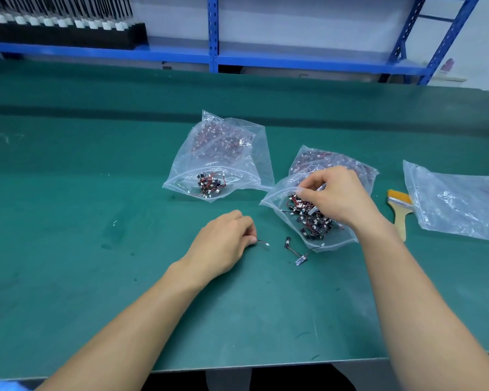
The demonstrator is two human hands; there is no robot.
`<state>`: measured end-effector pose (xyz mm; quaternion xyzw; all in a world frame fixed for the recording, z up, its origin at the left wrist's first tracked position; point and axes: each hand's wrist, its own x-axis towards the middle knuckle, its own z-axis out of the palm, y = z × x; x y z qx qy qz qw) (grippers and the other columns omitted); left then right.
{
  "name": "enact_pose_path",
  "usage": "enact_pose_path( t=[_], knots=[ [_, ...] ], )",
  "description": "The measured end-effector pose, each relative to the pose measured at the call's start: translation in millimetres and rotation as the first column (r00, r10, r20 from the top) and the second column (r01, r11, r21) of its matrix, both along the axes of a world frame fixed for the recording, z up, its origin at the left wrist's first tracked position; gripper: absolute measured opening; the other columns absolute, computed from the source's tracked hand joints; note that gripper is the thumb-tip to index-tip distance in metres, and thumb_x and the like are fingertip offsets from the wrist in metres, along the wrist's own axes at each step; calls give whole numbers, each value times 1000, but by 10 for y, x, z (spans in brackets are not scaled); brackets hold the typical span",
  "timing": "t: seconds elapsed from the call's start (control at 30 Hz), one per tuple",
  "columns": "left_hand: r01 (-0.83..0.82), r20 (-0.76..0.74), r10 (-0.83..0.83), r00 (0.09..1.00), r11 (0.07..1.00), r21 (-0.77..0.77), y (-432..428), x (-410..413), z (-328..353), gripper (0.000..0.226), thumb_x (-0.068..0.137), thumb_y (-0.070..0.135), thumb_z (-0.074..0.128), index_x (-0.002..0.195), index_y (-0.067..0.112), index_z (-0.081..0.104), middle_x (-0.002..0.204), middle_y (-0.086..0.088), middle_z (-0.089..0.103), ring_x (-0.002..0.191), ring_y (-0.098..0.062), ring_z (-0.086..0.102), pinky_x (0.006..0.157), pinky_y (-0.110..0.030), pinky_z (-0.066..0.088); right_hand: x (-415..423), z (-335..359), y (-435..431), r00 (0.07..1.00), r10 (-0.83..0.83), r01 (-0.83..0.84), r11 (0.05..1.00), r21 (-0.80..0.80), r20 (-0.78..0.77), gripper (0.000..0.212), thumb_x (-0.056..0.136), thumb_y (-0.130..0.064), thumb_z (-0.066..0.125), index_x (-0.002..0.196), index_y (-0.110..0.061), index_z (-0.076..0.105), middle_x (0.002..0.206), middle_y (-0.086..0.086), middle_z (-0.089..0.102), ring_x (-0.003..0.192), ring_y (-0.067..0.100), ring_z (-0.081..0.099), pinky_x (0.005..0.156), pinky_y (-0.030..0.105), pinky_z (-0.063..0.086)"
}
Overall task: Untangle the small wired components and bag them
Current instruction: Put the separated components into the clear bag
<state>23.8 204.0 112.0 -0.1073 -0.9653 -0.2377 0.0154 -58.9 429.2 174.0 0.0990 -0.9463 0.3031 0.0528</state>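
Observation:
My left hand (pixel 223 244) rests on the green mat, fingers curled round a small wired component whose wire and white plug (pixel 263 243) stick out to the right. My right hand (pixel 333 196) reaches into the mouth of a clear bag (pixel 336 241) and pinches at a tangled pile of black components with red wires (pixel 311 218). Two loose wired components (pixel 294 251) lie on the mat just in front of that bag. A second clear bag (pixel 181 176) to the left holds a small heap of components (pixel 209 184).
A paintbrush with a wooden handle (pixel 401 215) lies right of the working bag. Another clear bag (pixel 458 204) sits at the far right. Blue shelving (pixel 213 32) stands behind the table. The table's front edge (pixel 266 362) runs near my forearms.

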Motion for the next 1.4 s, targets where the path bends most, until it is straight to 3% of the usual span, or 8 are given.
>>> enact_pose_path(
  t=[0.2, 0.3, 0.4, 0.7, 0.9, 1.1, 1.23, 1.4],
  knots=[
    [91, -30, -86, 996, 965, 246, 504, 18, 60, 13, 93, 36, 68, 99, 24, 64, 92, 9, 60, 80, -10, 54, 81, -33, 47, 16, 12, -15, 1000, -5, 5, 1000, 5, -2, 13, 83, -35, 75, 70, -33, 74, 70, -17, 70, 71, -2, 59, 77, 34, 55],
    [18, 12, -19, 1000, 993, 119, 618, 39, 13, 55, 83, 65, 66, 118, 24, 59, 105, 6, 56, 92, -15, 56, 89, -37, 49, 22, 18, -9, 1000, -5, 5, 1000, -4, -2, 15, 83, -35, 75, 69, -34, 74, 69, -18, 70, 73, -2, 60, 77, 35, 55],
    [-25, 23, 27, 999, 996, -83, 737, 78, -5, 75, 70, 78, 67, 114, 19, 59, 106, 1, 49, 98, -23, 52, 85, -37, 47, 15, 21, 1, 1000, -7, 7, 1000, 7, -2, 16, 84, -36, 75, 68, -34, 73, 70, -18, 70, 74, -3, 60, 78, 34, 55],
    [91, -54, -97, 994, 990, -110, 766, 68, 15, 19, 99, 32, 55, 111, 21, 66, 106, -2, 59, 100, -33, 58, 75, -41, 50, 19, 8, 17, 1000, -6, 6, 1000, 10, 2, 15, 83, -34, 75, 68, -34, 73, 71, -18, 71, 75, -2, 61, 78, 36, 56],
    [16, -144, 23, 989, 964, 267, 770, -84, 116, 12, 89, 33, 71, 99, 30, 78, 90, 4, 73, 88, -22, 63, 76, -38, 51, 24, -12, 35, 1000, 8, -8, 1000, -10, 1, 13, 83, -34, 75, 69, -34, 75, 70, -18, 71, 74, -2, 61, 76, 34, 55],
    [122, -197, -84, 977, 974, 190, 976, -311, 155, 30, 83, 1, 64, 111, 11, 69, 110, -6, 69, 101, -35, 61, 79, -45, 48, 24, 26, 98, 999, 36, -36, 999, -29, -7, 14, 84, -30, 75, 71, -32, 75, 69, -19, 70, 72, -4, 62, 70, 27, 50],
    [245, -253, -203, 946, 958, 146, 862, -286, 88, 67, 79, -11, 51, 136, 22, 58, 129, 4, 63, 100, -35, 60, 73, -45, 50, 31, 58, 152, 999, 30, -29, 999, -30, 19, 13, 84, -31, 76, 71, -32, 75, 70, -18, 71, 67, -7, 60, 64, 19, 43],
    [311, -341, -256, 905, 943, 119, 763, -265, 62, 59, 83, -13, 53, 132, 18, 63, 128, -1, 66, 108, -29, 59, 82, -42, 51, 102, 63, 114, 997, 66, -64, 997, -38, 43, 12, 77, -39, 84, 75, -29, 76, 72, -15, 72, 63, -8, 59, 56, 9, 40]
  ],
)
